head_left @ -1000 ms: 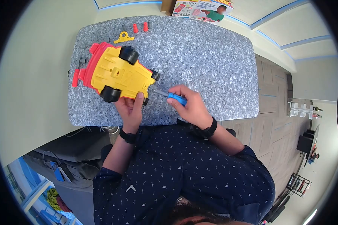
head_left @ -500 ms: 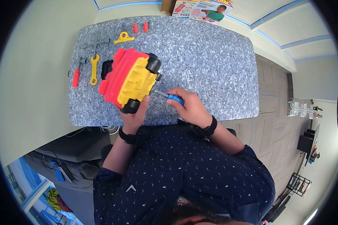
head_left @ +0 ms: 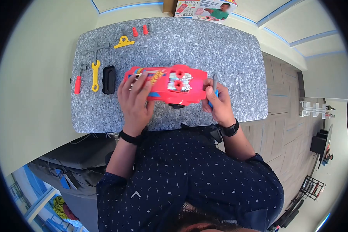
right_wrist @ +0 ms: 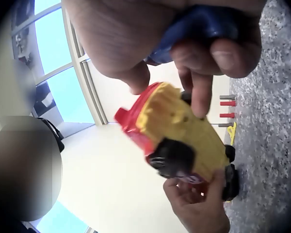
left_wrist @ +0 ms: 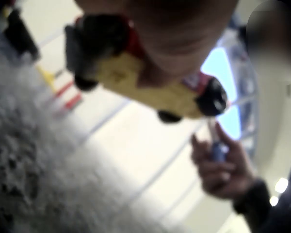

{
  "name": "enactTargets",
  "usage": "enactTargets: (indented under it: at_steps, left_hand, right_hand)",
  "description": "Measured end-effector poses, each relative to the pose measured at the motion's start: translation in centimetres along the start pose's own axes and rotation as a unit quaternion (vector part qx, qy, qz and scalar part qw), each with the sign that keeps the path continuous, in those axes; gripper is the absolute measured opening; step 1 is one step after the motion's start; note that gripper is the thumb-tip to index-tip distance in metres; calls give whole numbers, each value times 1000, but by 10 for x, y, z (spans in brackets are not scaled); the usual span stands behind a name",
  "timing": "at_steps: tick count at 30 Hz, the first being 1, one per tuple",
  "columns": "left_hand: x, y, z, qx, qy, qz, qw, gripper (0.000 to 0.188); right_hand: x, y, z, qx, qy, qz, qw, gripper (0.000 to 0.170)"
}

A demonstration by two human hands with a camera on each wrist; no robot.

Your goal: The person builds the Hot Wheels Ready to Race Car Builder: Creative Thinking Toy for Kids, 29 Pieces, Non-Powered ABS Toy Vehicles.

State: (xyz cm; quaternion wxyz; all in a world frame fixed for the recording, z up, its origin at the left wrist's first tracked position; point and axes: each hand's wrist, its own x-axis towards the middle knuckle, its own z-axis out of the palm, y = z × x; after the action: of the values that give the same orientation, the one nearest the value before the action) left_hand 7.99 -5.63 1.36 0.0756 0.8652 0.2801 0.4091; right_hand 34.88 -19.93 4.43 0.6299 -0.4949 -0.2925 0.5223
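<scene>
A red toy car (head_left: 161, 83) is held over the table's front half, its top up with a silver engine piece that has two red-rimmed holes. My left hand (head_left: 137, 98) grips the car's left end, fingers spread across the top. In the right wrist view its yellow underside (right_wrist: 196, 131) and black wheels show. My right hand (head_left: 221, 106) grips a screwdriver by its blue handle (right_wrist: 199, 29), the grey shaft (head_left: 215, 81) pointing away from me. Fingers of this hand are right at the car's right end. The left wrist view is blurred.
On the speckled table (head_left: 228, 50) at left lie a black tray-like part (head_left: 109, 79), a yellow wrench (head_left: 95, 75), a red-handled tool (head_left: 77, 84) and a grey cross-shaped tool (head_left: 96, 50). Farther back are a yellow part (head_left: 123, 42) and red pegs (head_left: 135, 31). A printed box (head_left: 205, 9) stands behind.
The car has been turned over from yellow underside to red top and swung rightward. My right hand has moved right with the screwdriver, now pointing away from me. The black part has come into full view.
</scene>
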Motion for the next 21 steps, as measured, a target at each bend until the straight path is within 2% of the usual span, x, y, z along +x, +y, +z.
enactTargets:
  at_steps: [3, 6, 13, 18, 21]
  left_hand:
    - [5, 10, 10, 59, -26, 14, 998, 56]
    - [18, 13, 22, 89, -58, 32, 994, 52]
    - [54, 0, 66, 106, -110, 46, 987, 48]
    - [68, -9, 86, 116, -128, 42, 984, 49]
    - [68, -11, 86, 110, -136, 36, 984, 55]
  right_hand:
    - [8, -6, -8, -66, 57, 53, 995, 41]
    - [23, 3, -22, -83, 105, 59, 989, 43]
    - [92, 21, -72, -148, 123, 15, 981, 42]
    - [122, 15, -81, -162, 139, 62, 975, 44]
    - [120, 6, -83, -221, 152, 7, 963, 40]
